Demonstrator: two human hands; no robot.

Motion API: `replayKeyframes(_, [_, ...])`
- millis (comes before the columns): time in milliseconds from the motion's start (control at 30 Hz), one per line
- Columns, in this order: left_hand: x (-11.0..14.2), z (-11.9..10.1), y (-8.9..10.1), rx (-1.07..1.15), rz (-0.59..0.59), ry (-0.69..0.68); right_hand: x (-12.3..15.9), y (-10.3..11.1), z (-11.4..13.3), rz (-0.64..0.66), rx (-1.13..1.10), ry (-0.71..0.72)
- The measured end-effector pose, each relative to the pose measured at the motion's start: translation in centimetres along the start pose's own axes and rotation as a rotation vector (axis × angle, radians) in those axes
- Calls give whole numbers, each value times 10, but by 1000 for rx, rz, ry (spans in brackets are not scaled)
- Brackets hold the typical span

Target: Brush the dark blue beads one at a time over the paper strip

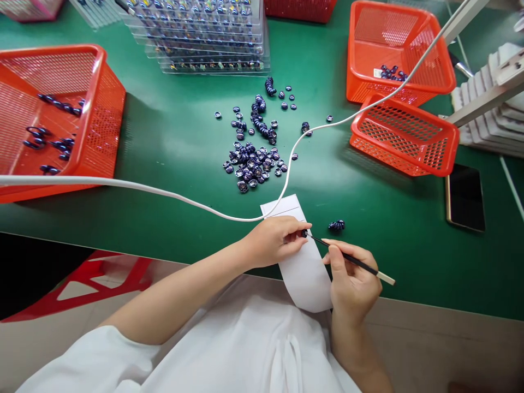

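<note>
Between thumb and fingertips, my left hand (pixel 276 240) pinches a small dark shiny cap-like piece (pixel 304 233) above a white paper strip (pixel 305 273). My right hand (pixel 354 275) is closed round a thin black brush-like tool (pixel 356 261) with a pale end; its tip reaches the piece. The exact kind of tip is too small to tell. The paper hangs over the table's front edge. Just beyond my right hand lies a short stack of dark pieces (pixel 337 225). Farther off is a loose pile of the same pieces (pixel 254 164), with a curved row (pixel 262 120) behind it.
A white cable (pixel 196 203) crosses the green table (pixel 172 136) near my left hand. Orange baskets stand at left (pixel 112 109) and right (pixel 403 101), with a smaller one (pixel 409 136) in front. Stacked clear trays (pixel 213 60) stand behind; a phone (pixel 465 196) lies right.
</note>
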State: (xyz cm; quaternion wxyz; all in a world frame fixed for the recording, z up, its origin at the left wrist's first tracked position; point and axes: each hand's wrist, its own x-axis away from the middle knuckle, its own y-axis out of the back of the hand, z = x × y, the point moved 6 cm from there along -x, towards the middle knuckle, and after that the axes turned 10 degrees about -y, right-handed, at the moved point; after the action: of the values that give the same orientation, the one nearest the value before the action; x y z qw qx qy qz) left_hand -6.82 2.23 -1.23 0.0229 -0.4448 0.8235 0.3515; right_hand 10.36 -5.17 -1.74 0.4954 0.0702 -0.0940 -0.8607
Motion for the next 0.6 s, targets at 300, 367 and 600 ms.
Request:
replayKeyframes(300, [-1,-1,0,8,2,-12,0,-1,-1,20,-8,-15])
replayKeyframes(367, [-1,0,-1,3,3,-9,0,-1,-1,16,-2,-9])
replayKeyframes(600, [-1,0,-2,2,16,-7,0,-1,0,3,34,0])
